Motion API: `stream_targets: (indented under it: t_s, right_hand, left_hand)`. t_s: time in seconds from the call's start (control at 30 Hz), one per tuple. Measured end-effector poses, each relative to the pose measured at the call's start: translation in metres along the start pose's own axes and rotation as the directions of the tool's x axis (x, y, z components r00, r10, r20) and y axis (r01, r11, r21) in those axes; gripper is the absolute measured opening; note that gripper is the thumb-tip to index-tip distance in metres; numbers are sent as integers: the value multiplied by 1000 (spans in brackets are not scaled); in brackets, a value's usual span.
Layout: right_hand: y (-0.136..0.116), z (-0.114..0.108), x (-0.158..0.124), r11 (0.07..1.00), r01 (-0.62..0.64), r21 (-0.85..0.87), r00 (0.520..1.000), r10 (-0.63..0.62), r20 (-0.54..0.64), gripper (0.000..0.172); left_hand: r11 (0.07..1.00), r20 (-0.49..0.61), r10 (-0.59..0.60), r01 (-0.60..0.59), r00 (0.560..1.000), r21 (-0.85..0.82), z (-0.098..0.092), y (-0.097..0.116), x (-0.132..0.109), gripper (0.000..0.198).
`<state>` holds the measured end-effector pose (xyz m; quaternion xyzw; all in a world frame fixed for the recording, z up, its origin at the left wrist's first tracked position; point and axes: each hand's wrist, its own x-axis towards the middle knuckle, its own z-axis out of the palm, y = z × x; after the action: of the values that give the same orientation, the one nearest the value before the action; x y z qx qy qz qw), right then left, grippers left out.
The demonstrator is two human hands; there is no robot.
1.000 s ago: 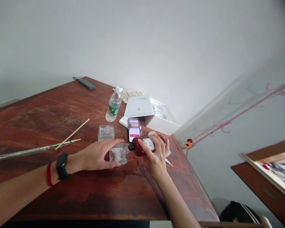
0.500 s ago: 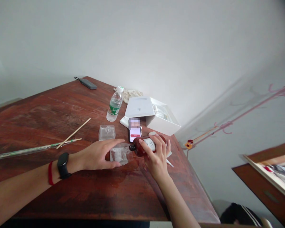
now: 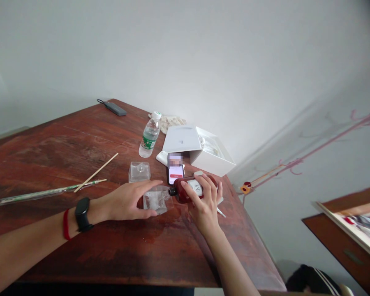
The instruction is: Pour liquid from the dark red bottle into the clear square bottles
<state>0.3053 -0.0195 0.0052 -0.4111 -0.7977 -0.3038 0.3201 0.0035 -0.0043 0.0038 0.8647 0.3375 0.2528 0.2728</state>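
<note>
My left hand [image 3: 135, 200] is closed around a clear, square glass bottle [image 3: 156, 201], thumb on one side and fingers on the other. Its neck points right. My right hand [image 3: 203, 201] grips a reddish-brown bottle [image 3: 181, 191] with a white label, tipped on its side. The black mouth of that bottle meets the neck of the clear one. Whether liquid is flowing between them I cannot tell. Another clear, square glass bottle [image 3: 139, 172] stands just beyond my left hand. A lit phone [image 3: 175, 174] lies behind the brown bottle.
A water bottle [image 3: 149, 137] with a green label stands near an open white box [image 3: 214, 162]. Chopsticks [image 3: 95, 172], some in a plastic sleeve [image 3: 33, 198], lie to the left. A grey device [image 3: 114, 108] rests at the far edge of the wooden table [image 3: 80, 259].
Almost nothing differs. The whole view has shifted very slightly, and both hands keep the two bottles mouth to mouth.
</note>
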Motion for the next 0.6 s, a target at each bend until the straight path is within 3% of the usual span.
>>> stream_targets:
  t_s: [0.6]
  right_hand:
    - [4, 1, -4, 1000, -1, -8, 1000, 1, 2, 67]
  left_hand:
    - [1000, -21, 5, -5, 1000, 7, 2, -3, -1, 87]
